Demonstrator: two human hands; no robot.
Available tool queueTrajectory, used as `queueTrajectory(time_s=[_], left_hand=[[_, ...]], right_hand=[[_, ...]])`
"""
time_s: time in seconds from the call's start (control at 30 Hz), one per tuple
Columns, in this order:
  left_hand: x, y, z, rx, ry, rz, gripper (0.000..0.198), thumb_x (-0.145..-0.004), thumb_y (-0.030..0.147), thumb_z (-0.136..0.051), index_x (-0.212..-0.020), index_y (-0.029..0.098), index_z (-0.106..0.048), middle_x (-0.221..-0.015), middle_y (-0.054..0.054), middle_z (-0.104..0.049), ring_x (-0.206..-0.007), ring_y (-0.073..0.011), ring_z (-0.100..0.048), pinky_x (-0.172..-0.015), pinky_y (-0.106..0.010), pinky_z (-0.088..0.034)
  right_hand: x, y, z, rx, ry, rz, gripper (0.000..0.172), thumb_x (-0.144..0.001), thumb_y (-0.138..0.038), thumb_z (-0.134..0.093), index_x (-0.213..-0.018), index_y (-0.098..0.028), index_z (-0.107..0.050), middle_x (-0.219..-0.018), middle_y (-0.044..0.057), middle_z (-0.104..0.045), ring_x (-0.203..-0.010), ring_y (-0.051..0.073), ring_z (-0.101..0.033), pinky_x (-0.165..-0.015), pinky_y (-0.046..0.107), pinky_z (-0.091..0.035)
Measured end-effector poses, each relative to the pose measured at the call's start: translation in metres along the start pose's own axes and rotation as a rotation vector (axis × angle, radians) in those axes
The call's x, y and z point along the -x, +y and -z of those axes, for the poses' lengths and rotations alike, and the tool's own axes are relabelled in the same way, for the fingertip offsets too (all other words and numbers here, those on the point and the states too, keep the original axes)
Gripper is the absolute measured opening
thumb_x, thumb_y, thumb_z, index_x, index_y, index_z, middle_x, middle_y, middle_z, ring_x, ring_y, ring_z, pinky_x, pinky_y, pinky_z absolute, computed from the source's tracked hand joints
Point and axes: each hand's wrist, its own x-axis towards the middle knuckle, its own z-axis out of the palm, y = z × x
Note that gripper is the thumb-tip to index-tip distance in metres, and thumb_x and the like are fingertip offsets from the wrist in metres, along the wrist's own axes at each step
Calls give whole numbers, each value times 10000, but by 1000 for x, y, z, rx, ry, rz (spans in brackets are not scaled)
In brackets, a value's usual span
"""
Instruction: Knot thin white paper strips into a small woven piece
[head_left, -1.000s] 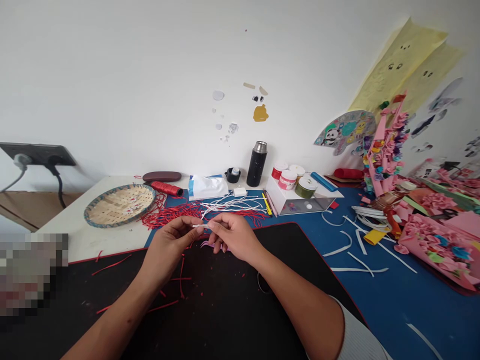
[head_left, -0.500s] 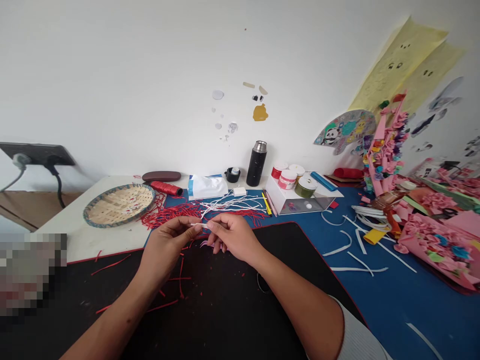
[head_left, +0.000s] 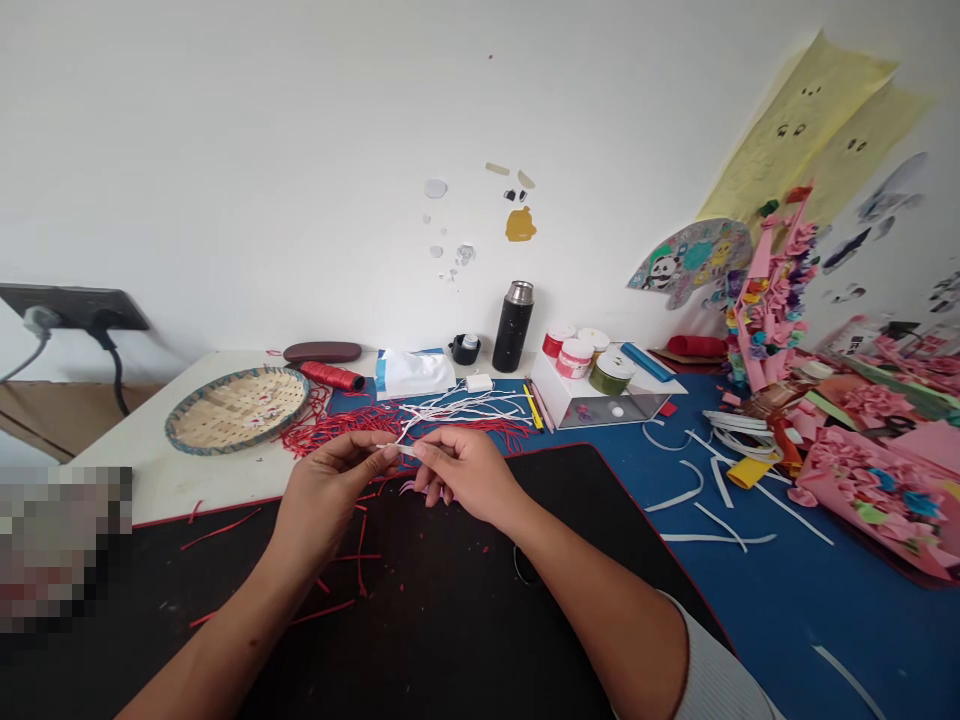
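Observation:
My left hand (head_left: 330, 490) and my right hand (head_left: 465, 470) meet over the black mat (head_left: 420, 620), fingertips pinched together on a short white paper strip (head_left: 403, 450). A small pink curled piece (head_left: 411, 489) lies on the mat just under my right hand. Behind the hands, a tangle of red paper strips (head_left: 337, 425) and a bundle of white strips (head_left: 457, 408) lie on the blue cloth. Loose red strips (head_left: 360, 545) are scattered on the mat near my left wrist.
A woven basket tray (head_left: 236, 408) sits at the left, a red thread spool (head_left: 334, 377), tissue pack (head_left: 414, 373) and black flask (head_left: 513, 326) near the wall. Paint jars (head_left: 577, 358) stand on a white box. Pink paper crafts (head_left: 862, 450) crowd the right; white strips (head_left: 712, 500) lie on blue cloth.
Both hands stay pinched on the white strip, shifting only slightly upward and left; nothing else has moved.

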Motion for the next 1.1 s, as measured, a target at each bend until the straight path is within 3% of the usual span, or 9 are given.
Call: queueTrajectory(time_s=[0.4,0.73,0.93,1.1], left_hand=[[1,2,2,-91,-39,-46,282,-728,445,-885,-883,226,-798,-861,-37,-804,-818,-216,-711,-748,-300,-554],[6,3,-4,-134,-60,-107,263,-753,456,-859,-876,235,-786,-835,-31,-808,-777,-221,-727,-735,-315,-560],[1,2,-2,-42,-171,-14,333,-764,477,-866,-959,217,-798,-912,-60,-817,-812,-235,-743,-783,-344,-587],[1,6,-1,105,-223,80,315,-775,498,-863,-848,197,-805,-819,-70,-803,-716,-199,-710,-713,-308,-588]], right_hand=[[0,-3,0,-19,-11,-11,211,-1013,-370,-605,-965,-171,-654,-789,16,-710,-507,89,-658,-406,160,-408],[-1,1,0,-60,-32,-39,304,-995,-469,-633,-954,-168,-641,-803,19,-696,-536,103,-682,-401,160,-420],[-3,-4,1,-99,3,-84,258,-980,-409,-674,-905,-168,-620,-764,5,-685,-537,93,-670,-414,158,-412],[-1,-9,1,-99,5,-87,204,-991,-351,-658,-901,-171,-623,-753,-2,-678,-526,88,-662,-420,165,-415]])
